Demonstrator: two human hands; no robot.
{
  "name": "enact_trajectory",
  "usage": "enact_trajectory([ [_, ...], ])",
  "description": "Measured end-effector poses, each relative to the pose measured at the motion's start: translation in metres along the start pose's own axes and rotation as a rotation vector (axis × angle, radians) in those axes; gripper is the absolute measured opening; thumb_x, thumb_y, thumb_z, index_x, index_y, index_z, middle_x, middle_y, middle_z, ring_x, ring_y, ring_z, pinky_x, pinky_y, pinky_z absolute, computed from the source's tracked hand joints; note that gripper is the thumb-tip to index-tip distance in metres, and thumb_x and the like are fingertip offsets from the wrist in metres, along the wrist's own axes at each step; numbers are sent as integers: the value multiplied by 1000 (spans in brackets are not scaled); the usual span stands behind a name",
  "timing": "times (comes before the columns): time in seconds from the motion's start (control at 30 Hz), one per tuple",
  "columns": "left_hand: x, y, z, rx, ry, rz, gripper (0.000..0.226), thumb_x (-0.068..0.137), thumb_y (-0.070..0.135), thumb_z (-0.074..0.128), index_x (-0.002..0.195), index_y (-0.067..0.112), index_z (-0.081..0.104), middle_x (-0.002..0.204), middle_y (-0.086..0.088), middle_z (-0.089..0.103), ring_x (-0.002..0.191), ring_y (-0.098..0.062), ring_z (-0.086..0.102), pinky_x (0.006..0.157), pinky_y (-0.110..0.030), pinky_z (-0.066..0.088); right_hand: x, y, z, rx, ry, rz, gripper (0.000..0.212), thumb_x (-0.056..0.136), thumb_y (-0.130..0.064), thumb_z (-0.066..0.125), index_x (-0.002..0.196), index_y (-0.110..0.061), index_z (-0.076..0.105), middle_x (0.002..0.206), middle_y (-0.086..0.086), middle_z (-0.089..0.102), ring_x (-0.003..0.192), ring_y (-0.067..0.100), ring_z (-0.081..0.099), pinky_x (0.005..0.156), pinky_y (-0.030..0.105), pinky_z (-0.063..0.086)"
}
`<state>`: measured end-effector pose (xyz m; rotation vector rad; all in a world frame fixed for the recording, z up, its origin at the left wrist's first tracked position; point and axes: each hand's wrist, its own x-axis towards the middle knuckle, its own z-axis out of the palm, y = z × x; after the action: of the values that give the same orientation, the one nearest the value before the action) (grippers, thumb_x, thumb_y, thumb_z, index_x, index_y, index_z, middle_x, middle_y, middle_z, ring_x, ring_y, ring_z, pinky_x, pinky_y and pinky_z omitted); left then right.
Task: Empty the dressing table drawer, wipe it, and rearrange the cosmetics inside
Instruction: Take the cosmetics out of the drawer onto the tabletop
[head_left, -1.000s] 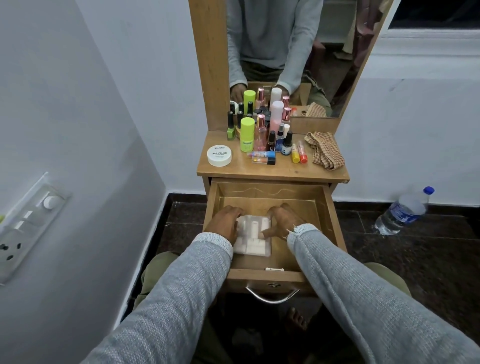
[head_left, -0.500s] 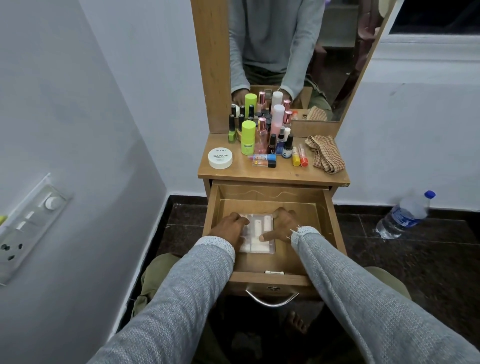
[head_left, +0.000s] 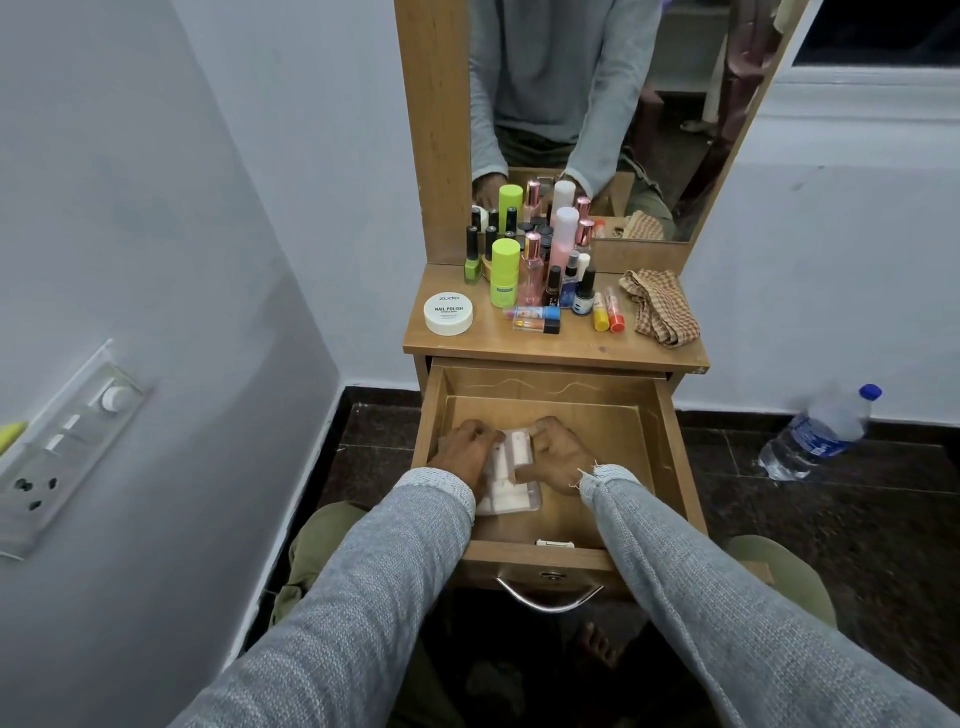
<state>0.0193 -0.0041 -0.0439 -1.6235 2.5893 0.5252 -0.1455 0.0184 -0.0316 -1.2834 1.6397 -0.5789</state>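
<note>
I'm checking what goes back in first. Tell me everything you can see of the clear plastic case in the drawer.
The clear plastic case with white compartments is flat and roughly rectangular, holding pale white blocks in sections. It lies on the floor of the open wooden drawer, left of centre. The left hand covers its left edge, the right hand touches its right edge, thumb on the case. Its contents are too blurred to identify.

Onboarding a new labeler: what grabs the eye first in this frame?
First, both hands inside the open wooden drawer: the left hand and right hand each have a grip on a clear plastic case of white pieces on the drawer floor. Next, the crowd of bright cosmetic bottles on the tabletop, led by a neon-green cylinder bottle, with a white round nail polish tub at left and a checked brown cloth at right.
</note>
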Motion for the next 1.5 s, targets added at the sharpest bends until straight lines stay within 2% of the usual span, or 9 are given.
enact_trajectory([
  [0.07, 11, -12, 19, -121, 106, -45, 25, 69, 46, 62, 92, 38, 66, 121, -12, 57, 99, -35, 61, 88, -55, 51, -6, -8, 0, 83, -43, -2, 42, 70, 19, 69, 83, -15, 48, 77, -3, 56, 69, 4, 54, 59, 16, 49],
  [0.13, 17, -21, 37, -260, 139, -90, 29, 60, 55, 56, 83, 41, 65, 114, -10, 59, 95, -35, 62, 84, -59, 52, -12, -15, -2, 164, -53, -15, 45, 73, 23, 65, 75, -19, 48, 72, -4, 56, 67, 4, 54, 54, 12, 47],
  [0.27, -5, 5, -3, -170, 154, 30, 35, 84, 17, 59, 119, 23, 61, 129, -5, 51, 114, -27, 52, 101, -36, 43, -10, -16, -3, 346, 10, 74, 40, 71, 20, 68, 81, -16, 53, 82, 3, 60, 74, 13, 58, 69, 29, 57],
  [0.37, -12, 4, -11, -419, 395, -6, 34, 86, 1, 54, 116, 16, 60, 119, 2, 53, 109, -16, 53, 99, -28, 42, -9, -15, -9, 472, -1, 154, 40, 71, 15, 71, 95, -13, 57, 101, 10, 65, 88, 24, 65, 90, 52, 53],
  [0.6, -6, -14, -51, -623, 788, -159, 16, 87, 10, 61, 103, 12, 63, 104, -2, 60, 97, -19, 60, 87, -32, 50, -23, -14, -45, 723, -7, 147, 31, 83, 4, 66, 111, -8, 58, 106, 15, 70, 92, 27, 70, 77, 38, 57],
  [0.8, 31, -24, -105, -493, 681, -271, 41, 82, 18, 69, 121, 17, 55, 127, -6, 52, 118, -23, 52, 99, -36, 46, -33, -33, -54, 820, -22, 99, 34, 84, 4, 62, 117, -4, 55, 108, 14, 69, 96, 28, 68, 79, 39, 56],
  [1.1, 68, -38, -125, -328, 379, -336, 79, 72, 36, 78, 138, 19, 37, 132, -9, 53, 121, -31, 49, 100, -46, 43, -33, -53, -53, 857, -46, 38, 36, 85, 5, 62, 119, -4, 54, 104, 13, 71, 90, 24, 71, 75, 36, 60],
  [1.33, 63, -44, -136, -560, 455, -372, 79, 68, 37, 82, 133, 24, 39, 127, -6, 58, 111, -29, 57, 96, -41, 49, -29, -68, -42, 956, 2, 20, 36, 85, 2, 63, 119, -5, 53, 97, 9, 74, 87, 22, 72, 67, 32, 58],
  [1.5, 41, -52, -156, -724, 563, -343, 79, 71, 33, 81, 135, 23, 38, 122, -3, 60, 104, -22, 58, 85, -31, 50, -10, -91, -8, 1060, 72, 22, 39, 85, 2, 64, 122, -3, 51, 106, 13, 71, 92, 25, 71, 78, 36, 57],
])
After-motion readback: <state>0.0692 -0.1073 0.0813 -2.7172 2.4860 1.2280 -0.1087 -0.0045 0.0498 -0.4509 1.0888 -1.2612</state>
